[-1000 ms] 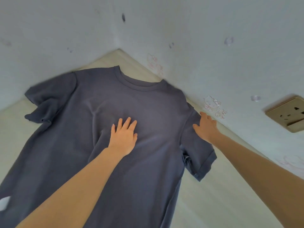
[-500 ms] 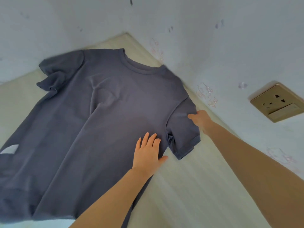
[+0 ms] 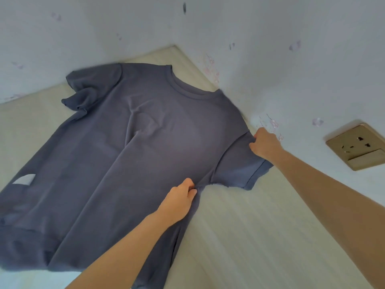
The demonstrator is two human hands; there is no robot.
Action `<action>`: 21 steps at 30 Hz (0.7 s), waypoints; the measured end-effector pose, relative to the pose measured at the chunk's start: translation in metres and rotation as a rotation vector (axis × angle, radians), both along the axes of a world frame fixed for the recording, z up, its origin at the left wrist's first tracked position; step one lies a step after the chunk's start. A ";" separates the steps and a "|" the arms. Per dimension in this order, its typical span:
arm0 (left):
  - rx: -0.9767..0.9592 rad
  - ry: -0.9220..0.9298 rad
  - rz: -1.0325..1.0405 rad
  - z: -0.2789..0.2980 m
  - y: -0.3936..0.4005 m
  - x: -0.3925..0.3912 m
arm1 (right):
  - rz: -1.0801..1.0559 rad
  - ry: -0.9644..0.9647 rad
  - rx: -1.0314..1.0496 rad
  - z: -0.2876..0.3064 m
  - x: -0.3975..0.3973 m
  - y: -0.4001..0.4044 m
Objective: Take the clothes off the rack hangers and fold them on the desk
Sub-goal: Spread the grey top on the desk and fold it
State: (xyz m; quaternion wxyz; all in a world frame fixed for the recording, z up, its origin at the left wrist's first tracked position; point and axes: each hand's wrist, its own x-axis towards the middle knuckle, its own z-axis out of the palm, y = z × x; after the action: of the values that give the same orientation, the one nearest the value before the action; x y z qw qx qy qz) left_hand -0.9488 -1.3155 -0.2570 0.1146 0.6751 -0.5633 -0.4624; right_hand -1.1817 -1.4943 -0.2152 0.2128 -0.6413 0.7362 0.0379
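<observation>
Tabletop: a pale, cream-coloured tabletop with faint lengthwise grain was set into a corner of the room, its far edges meeting two walls.
Walls: the white walls were marked with small dark spots and faded pinkish stickers near the tabletop edge.
Socket: a gold-coloured wall socket was mounted on the right-hand wall, well apart from the garment.
Garment: a dark grey short-sleeved T-shirt was spread flat on the tabletop, collar toward the corner, hem toward the viewer.
Far sleeve: the sleeve on the left of the view was seen crumpled and partly folded.
Label: a white patch was visible near the hem on the left of the view.
Left grip: the left hand was closed, the fabric being pinched at the side seam just below the near sleeve.
Right grip: the right hand was closed on the upper edge of the near sleeve, close to the wall.
Containers: none could be made out.
</observation>
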 end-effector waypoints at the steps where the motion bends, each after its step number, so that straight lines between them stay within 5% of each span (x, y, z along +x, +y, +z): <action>1: 0.061 0.084 0.064 0.003 -0.003 0.010 | 0.039 0.064 0.008 0.010 0.012 -0.011; 4: 0.196 0.308 0.245 0.017 -0.018 0.035 | 0.026 0.056 -0.009 0.043 0.061 -0.049; 9: 0.119 0.458 0.791 0.016 -0.039 0.104 | -0.233 -0.607 -0.103 0.062 0.142 -0.105; 16: 0.221 0.215 0.630 -0.004 0.000 0.123 | 0.410 -0.081 0.030 0.015 0.175 -0.041; 21: 0.103 -0.091 0.443 -0.002 0.014 0.110 | 0.752 -0.236 -0.033 -0.024 0.187 0.012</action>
State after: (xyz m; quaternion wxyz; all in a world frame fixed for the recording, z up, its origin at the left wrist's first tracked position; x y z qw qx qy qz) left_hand -0.8385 -1.3017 -0.2591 0.1529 0.8073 -0.3817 -0.4233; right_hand -0.9944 -1.4823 -0.2392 0.2569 -0.8696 0.4208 0.0276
